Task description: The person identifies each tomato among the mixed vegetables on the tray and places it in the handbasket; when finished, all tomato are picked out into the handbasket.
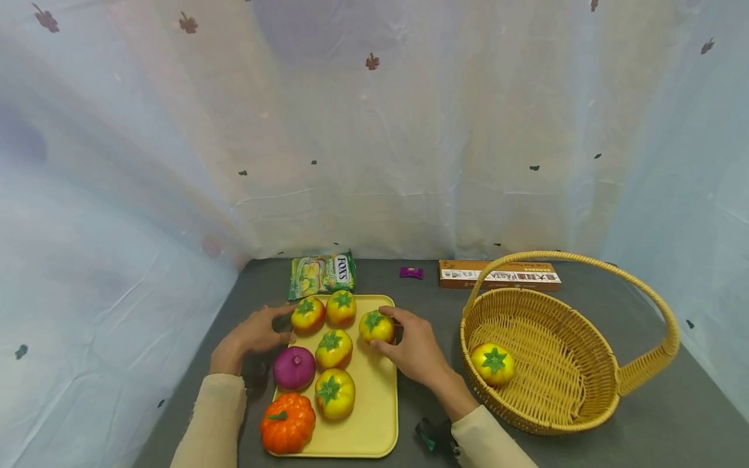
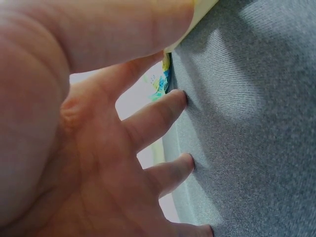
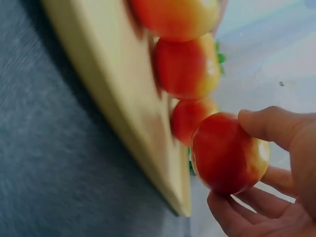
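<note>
My right hand [image 1: 418,351] grips a yellow-red tomato with a green leafy top [image 1: 376,327] between thumb and fingers. In the right wrist view this tomato [image 3: 227,153] is held over the end of the yellow tray [image 1: 374,416]. My left hand [image 1: 257,335] is at the tray's left edge, fingers spread with their tips on the table and the thumb at the rim [image 2: 197,15]. On the tray lie several more tomatoes [image 1: 335,394], a purple round vegetable [image 1: 294,368] and an orange pumpkin [image 1: 287,423].
A wicker basket [image 1: 544,426] with a tall handle stands at the right, one tomato [image 1: 493,364] inside. Behind the tray lie a green snack packet [image 1: 322,275], a small purple wrapped sweet [image 1: 411,273] and a long pasta box [image 1: 497,275]. A pale curtain [image 1: 374,162] hangs behind the table.
</note>
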Action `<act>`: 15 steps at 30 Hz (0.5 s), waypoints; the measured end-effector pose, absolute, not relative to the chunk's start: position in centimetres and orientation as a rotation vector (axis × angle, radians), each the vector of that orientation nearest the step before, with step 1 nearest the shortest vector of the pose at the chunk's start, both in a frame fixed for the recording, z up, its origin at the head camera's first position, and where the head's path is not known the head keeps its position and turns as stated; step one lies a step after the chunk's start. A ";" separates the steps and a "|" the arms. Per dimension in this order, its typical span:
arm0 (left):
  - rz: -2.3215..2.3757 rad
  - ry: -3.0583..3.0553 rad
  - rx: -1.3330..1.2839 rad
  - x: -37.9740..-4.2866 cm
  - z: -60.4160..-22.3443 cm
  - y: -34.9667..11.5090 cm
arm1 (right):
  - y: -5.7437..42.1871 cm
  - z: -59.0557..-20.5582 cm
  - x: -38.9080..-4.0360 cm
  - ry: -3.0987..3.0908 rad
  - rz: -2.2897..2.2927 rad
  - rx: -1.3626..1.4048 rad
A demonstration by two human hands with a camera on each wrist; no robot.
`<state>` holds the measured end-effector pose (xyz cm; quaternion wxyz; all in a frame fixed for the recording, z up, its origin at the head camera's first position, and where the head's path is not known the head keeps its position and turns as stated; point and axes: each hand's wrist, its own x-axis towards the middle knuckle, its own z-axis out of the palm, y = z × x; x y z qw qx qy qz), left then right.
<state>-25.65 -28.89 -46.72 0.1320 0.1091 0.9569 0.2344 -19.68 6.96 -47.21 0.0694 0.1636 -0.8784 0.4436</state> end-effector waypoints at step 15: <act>0.677 2.782 0.306 -25.7 -46.9 -29.0 | 10.9 -41.6 -15.5 -2.506 1.662 0.711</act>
